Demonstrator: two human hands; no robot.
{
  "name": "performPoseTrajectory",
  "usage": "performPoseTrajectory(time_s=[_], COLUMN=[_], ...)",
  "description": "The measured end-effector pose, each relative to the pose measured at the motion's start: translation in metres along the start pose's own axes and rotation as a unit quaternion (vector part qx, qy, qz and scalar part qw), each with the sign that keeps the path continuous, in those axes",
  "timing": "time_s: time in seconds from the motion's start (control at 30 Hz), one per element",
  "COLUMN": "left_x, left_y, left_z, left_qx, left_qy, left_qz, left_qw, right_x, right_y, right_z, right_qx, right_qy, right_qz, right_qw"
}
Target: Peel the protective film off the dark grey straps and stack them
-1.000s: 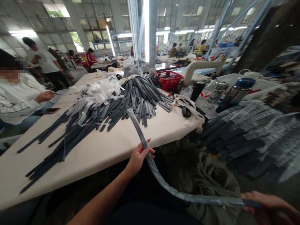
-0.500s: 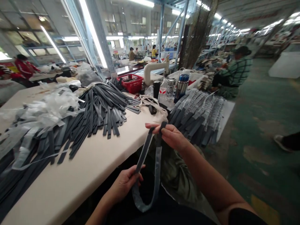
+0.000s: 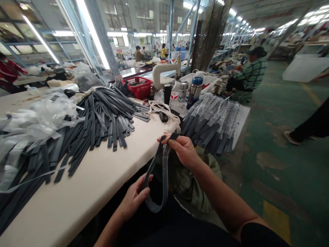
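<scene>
Strip (image 3: 165,181), bent into a loop at 6 o'clock: left hand (image 3: 135,196), 7 o'clock, grips one side; right hand (image 3: 183,148), 5 o'clock, pinches one end, fingers at the other. Film-wrapped batch (image 3: 209,121), 3 o'clock, appears done; loose pile (image 3: 104,111), 9 o'clock, apparently remains.

No text can be read; the red-marked label (image 3: 174,95) on the clear bottle (image 3: 175,87) is too small.

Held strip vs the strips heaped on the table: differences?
The held strip is bent into a U, gripped by the left hand and right hand; the heaped strips overlap on the table. The held strip looks film-covered along its bend; the heaped strips look mostly bare. Both are narrow, flat, grey.
</scene>
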State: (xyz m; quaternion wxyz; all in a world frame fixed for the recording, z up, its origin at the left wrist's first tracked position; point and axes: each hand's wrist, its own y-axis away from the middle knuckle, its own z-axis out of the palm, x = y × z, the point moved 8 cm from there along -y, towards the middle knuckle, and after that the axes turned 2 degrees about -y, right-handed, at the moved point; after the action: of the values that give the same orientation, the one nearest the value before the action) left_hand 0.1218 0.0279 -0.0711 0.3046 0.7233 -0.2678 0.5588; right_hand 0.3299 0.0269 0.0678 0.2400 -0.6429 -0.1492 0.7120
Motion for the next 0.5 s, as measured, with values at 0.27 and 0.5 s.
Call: performPoseTrajectory(time_s=[0.27, 0.5], left_x=[0.062, 0.008], left_y=[-0.041, -0.022], left_z=[0.010, 0.039], left_qx=[0.089, 0.064], left_qy=[0.017, -0.051], left_qz=[0.061, 0.008], left_qw=[0.994, 0.997], right_x=[0.020, 0.018], right_y=[0.019, 0.032], right_z=[0.034, 0.004], right_qx=[-0.008, 0.068], right_qy=[0.014, -0.035], right_qz=[0.059, 0.062], right_qw=[0.998, 0.995])
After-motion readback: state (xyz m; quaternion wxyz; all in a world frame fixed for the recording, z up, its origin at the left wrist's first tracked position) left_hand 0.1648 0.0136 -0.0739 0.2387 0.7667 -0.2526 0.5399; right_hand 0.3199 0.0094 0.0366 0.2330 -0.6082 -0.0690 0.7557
